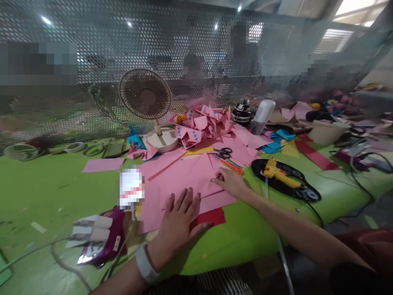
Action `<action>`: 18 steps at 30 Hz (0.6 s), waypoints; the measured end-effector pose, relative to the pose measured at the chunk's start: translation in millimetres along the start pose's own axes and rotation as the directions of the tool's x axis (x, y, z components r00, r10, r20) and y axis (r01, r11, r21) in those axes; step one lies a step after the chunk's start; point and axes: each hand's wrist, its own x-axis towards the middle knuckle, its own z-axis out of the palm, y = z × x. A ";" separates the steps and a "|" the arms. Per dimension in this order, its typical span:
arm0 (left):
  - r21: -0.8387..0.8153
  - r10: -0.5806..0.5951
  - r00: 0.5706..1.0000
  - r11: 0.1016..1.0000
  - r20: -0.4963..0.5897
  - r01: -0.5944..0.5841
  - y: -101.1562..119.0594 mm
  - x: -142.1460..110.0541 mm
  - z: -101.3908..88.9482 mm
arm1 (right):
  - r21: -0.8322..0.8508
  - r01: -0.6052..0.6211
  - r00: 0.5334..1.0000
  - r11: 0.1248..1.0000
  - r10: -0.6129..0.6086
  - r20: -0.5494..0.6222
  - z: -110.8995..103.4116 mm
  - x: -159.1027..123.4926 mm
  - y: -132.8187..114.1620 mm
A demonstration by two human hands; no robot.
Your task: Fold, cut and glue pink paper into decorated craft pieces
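My left hand (179, 221) lies flat with spread fingers on the near part of a large pink paper sheet (181, 176) on the green table (55, 188). A red sheet (211, 216) pokes out from under the pink one beside that hand. My right hand (230, 182) rests on the sheet's right edge, fingers pressed down along a fold line. Nothing is held in either hand. A white band sits on my left wrist.
A small desk fan (147, 102) stands behind the sheet, beside a heap of folded pink paper pieces (205, 123). Scissors (224, 152), a yellow glue gun (278, 172) on a black mat, a white bucket (324, 131), a purple pouch (101, 239) and cables lie around.
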 end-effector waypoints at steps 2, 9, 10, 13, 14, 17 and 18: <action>0.004 -0.001 1.000 1.000 -0.005 0.001 -0.3 -0.1 1.4 | -0.004 -0.001 1.000 1.000 0.001 -0.002 -0.4 0.2 -0.4; -0.010 -0.009 1.000 1.000 0.017 0.009 -1.2 0.3 1.8 | 0.021 -0.009 1.000 1.000 0.010 -0.020 2.3 1.5 1.8; -0.011 -0.007 1.000 1.000 0.022 0.007 -1.4 0.4 1.0 | 0.028 -0.013 1.000 1.000 0.014 -0.025 2.5 1.9 2.8; -0.017 0.001 1.000 1.000 0.031 -0.001 -2.1 0.4 -0.9 | 0.061 -0.015 0.999 0.998 0.017 -0.038 -1.9 4.1 5.1; -0.020 0.004 1.000 1.000 0.029 -0.004 -2.3 0.2 -1.2 | 0.073 -0.011 0.999 0.997 0.014 -0.046 -5.8 4.8 4.9; -0.027 0.009 1.000 1.000 0.014 -0.009 -2.2 -0.6 -1.0 | 0.098 0.024 0.997 0.995 -0.016 -0.081 -23.4 4.1 -2.0; -0.031 0.009 1.000 0.999 0.009 -0.008 -1.9 -0.9 -0.8 | 0.097 0.060 0.995 0.993 -0.051 -0.086 -29.8 2.3 -6.5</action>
